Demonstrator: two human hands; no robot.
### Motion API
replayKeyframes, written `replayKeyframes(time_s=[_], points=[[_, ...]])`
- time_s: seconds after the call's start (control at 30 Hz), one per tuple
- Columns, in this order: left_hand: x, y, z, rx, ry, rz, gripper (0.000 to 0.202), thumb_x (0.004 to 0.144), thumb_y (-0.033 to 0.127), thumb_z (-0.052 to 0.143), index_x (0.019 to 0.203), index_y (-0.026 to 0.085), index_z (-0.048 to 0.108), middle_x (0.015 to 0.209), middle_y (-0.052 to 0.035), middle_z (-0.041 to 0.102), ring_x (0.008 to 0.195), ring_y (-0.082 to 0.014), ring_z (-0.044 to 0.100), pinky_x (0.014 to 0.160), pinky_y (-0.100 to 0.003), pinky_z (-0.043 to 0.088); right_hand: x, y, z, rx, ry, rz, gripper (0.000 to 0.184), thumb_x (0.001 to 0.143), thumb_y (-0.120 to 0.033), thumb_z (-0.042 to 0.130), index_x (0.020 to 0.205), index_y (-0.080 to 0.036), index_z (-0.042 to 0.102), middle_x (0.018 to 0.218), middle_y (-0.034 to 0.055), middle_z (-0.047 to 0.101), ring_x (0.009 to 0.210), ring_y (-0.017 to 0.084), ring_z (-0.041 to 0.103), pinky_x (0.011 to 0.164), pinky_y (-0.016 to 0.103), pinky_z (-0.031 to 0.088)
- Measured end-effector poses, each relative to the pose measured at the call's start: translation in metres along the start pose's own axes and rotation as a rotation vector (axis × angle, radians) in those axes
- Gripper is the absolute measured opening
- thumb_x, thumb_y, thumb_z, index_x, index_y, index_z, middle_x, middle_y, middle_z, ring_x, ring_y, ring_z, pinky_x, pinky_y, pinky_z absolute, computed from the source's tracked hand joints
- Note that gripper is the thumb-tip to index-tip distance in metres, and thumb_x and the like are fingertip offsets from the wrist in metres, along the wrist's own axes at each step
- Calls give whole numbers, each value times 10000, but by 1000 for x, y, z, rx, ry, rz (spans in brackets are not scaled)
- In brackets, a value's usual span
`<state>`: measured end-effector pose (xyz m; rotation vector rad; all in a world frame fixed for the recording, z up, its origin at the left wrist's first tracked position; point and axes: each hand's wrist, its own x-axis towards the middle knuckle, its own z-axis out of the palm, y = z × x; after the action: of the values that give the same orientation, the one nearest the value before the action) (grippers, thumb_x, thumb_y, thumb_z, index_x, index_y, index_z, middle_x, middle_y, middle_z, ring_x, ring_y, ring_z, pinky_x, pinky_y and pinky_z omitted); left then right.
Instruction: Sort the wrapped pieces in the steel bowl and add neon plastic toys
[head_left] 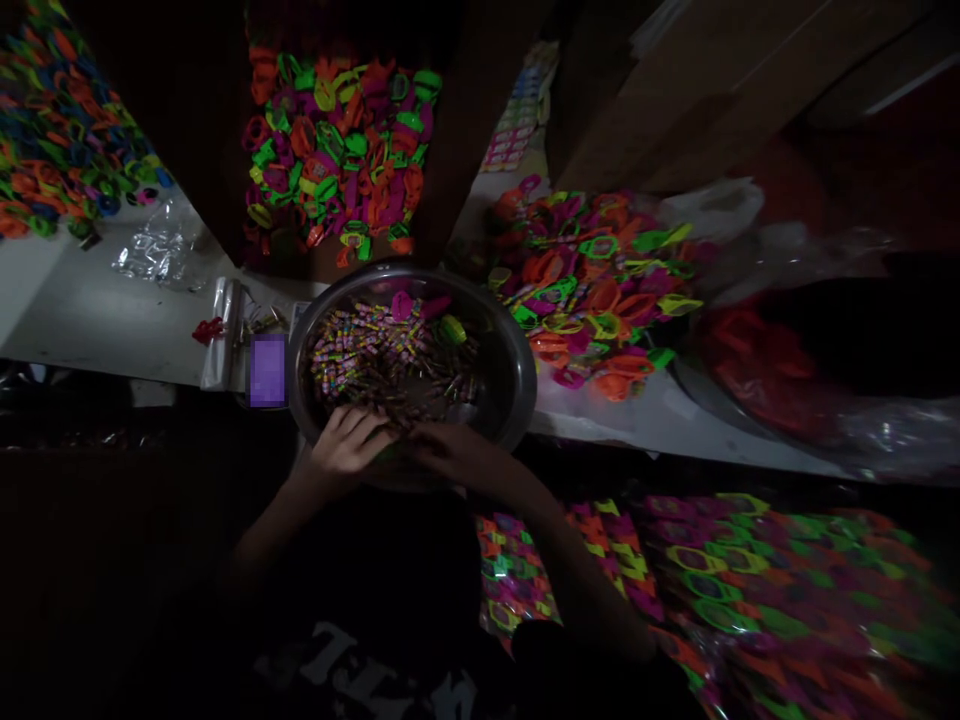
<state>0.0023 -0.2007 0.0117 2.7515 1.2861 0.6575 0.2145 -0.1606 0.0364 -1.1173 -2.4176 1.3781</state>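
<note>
A round metal bowl (510,350) stands at the near edge of a white table, filled with small wrapped candies (375,350) and a few neon plastic pieces. My left hand (346,440) rests at the bowl's near rim with its fingers curled. My right hand (450,450) meets it from the right, fingers closed too. A small green item shows between the two hands, but the dim light hides what each hand grips.
Heaps of neon plastic toy frames lie behind the bowl (337,150), to its right (592,280) and at far left (60,130). Packed sheets of them (750,590) lie at lower right. Clear bags (161,250) and a purple blurred patch (268,370) sit left of the bowl.
</note>
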Motion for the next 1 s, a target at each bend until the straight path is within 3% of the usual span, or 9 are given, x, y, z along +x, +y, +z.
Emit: replayKeyframes(time_s=[0.1,0.17,0.3,0.37,0.47,0.57,0.7,0.83,1.0], points=[[-7,-19,-25,-99,63,-106,473,854,497,526,1230,211,512,1185,-106,571,1110,-252,504,932,-396,396,-17,11,-35,52,-99,58,164,837,-242,536,933,-213,666,870,23,714,772,186,664,702,281,504],[-24,-45,-34,-71,166,-299,431,885,453,489,1247,219,505,1223,-103,547,1147,-253,488,963,-410,388,-33,24,-59,112,57,111,217,830,-368,558,936,-222,680,913,47,712,824,212,663,734,309,514],[-78,-104,-24,137,221,-657,357,907,412,460,1179,223,591,1339,-107,462,1271,-275,394,1051,-445,316,-55,57,-89,38,1065,201,411,807,-473,568,1103,-194,625,1114,108,635,979,224,615,891,405,479],[-104,-125,-9,194,144,-694,359,894,433,478,1153,230,620,1437,-100,363,1360,-298,273,1084,-467,265,-57,72,-89,10,1162,286,591,761,-498,615,1254,-185,521,1164,121,604,969,230,616,873,444,493],[-123,-147,13,194,49,-707,356,885,439,487,1138,239,637,1512,-72,249,1413,-314,127,1117,-501,180,-47,87,-72,25,903,296,536,786,-505,581,1216,-187,539,1071,112,642,903,228,638,812,436,528],[-115,-164,23,163,34,-759,435,877,441,494,1249,223,555,1522,-85,222,1418,-325,91,1128,-536,118,-19,91,-48,-46,561,119,394,837,-417,553,1179,-222,560,1158,93,617,1040,225,604,928,424,478],[-76,-167,14,120,278,-786,626,873,455,500,1402,165,336,1501,-144,254,1408,-293,159,1136,-505,154,33,87,-25,-210,308,-70,275,889,-282,471,1134,-212,577,1177,93,608,1111,204,567,974,393,447],[-39,-123,-2,-21,603,-687,449,914,353,452,1313,151,409,1317,-138,484,1264,-217,420,1076,-417,327,83,89,-18,-361,188,-172,285,892,-170,417,1127,-173,579,1181,114,602,1128,203,542,987,393,428],[-14,-35,1,-239,335,-454,210,922,264,449,1086,192,558,1092,-67,621,1080,-183,546,954,-370,426,126,104,-18,-469,150,-241,327,880,-103,390,1155,-159,556,1216,124,567,1184,208,477,1025,417,377]])
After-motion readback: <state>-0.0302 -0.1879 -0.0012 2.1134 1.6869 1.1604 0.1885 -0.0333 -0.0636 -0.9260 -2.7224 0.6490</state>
